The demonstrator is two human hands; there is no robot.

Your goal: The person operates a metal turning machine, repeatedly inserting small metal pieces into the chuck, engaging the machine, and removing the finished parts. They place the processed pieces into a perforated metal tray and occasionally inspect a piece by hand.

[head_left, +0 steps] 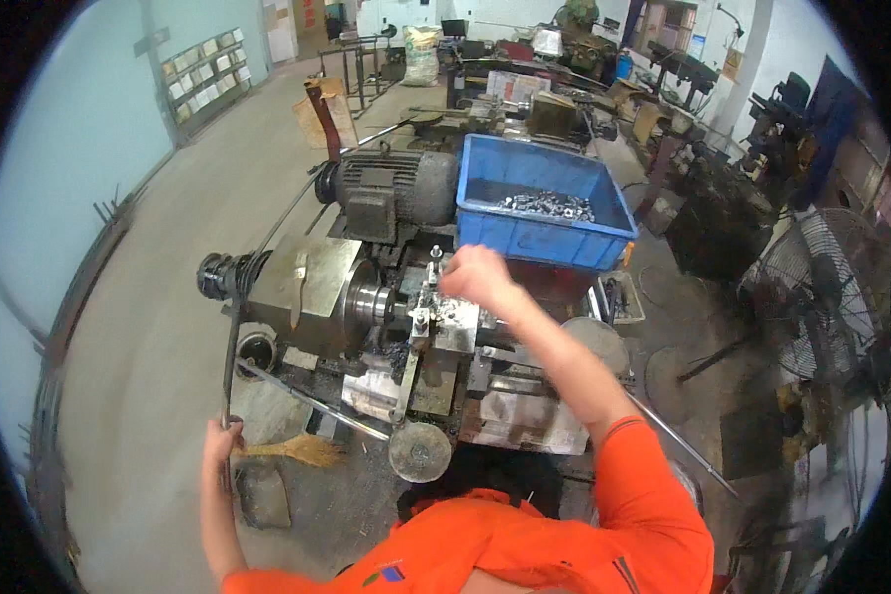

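Note:
My left hand [224, 439] is closed around the lower end of a long dark rod [232, 361], which rises past the left end of a small lathe. Beside that hand is the handle end of a straw brush [312, 450]. My right hand [475, 275] is curled over the lathe's tool post [422, 319], its fingers pinched together near an upright bolt [436, 255]. What those fingers hold, if anything, is hidden. The lathe's chuck [371, 304] faces the tool post from the left. Metal chips lie around the post.
Behind the lathe stand an electric motor [396, 188] and a blue plastic bin [544, 238] with many small metal parts. A round metal disc [420, 451] sits close to my body. A long bar [683, 441] slants at the right, near a caged fan [812, 277].

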